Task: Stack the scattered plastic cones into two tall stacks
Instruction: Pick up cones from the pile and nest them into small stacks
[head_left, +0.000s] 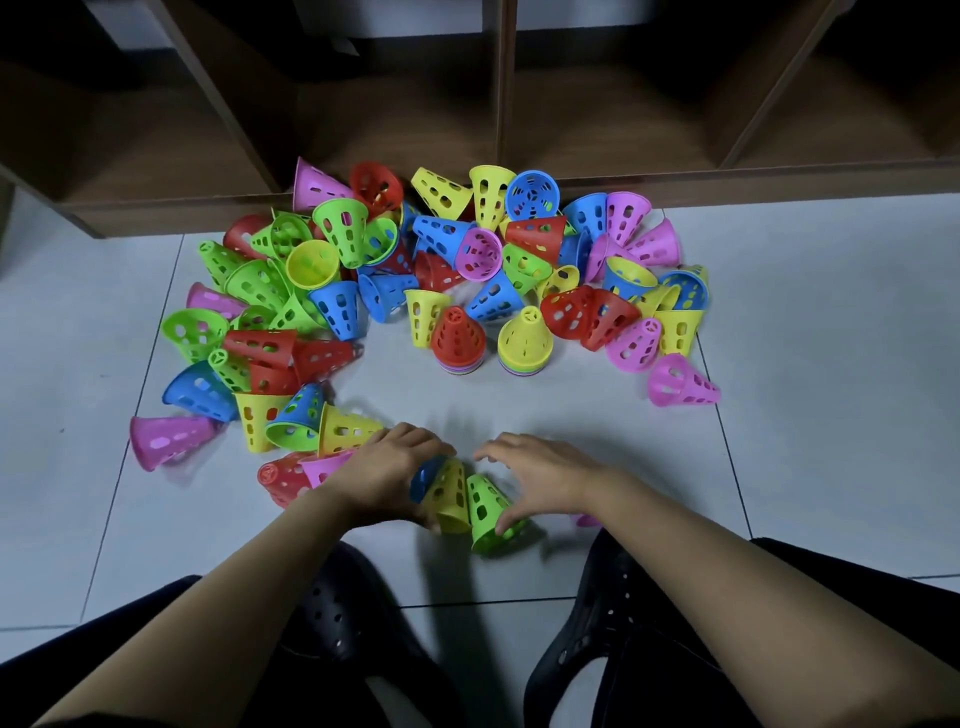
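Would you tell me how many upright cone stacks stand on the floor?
2: red-topped stack on the left, yellow-topped stack beside it, before the pile; others could be hidden.

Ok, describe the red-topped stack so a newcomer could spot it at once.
From the brown shelf unit, look down past the cone pile to bare tile. Two upright stacks stand there side by side. The red-topped stack is the left one; its neighbour is the yellow-topped stack.
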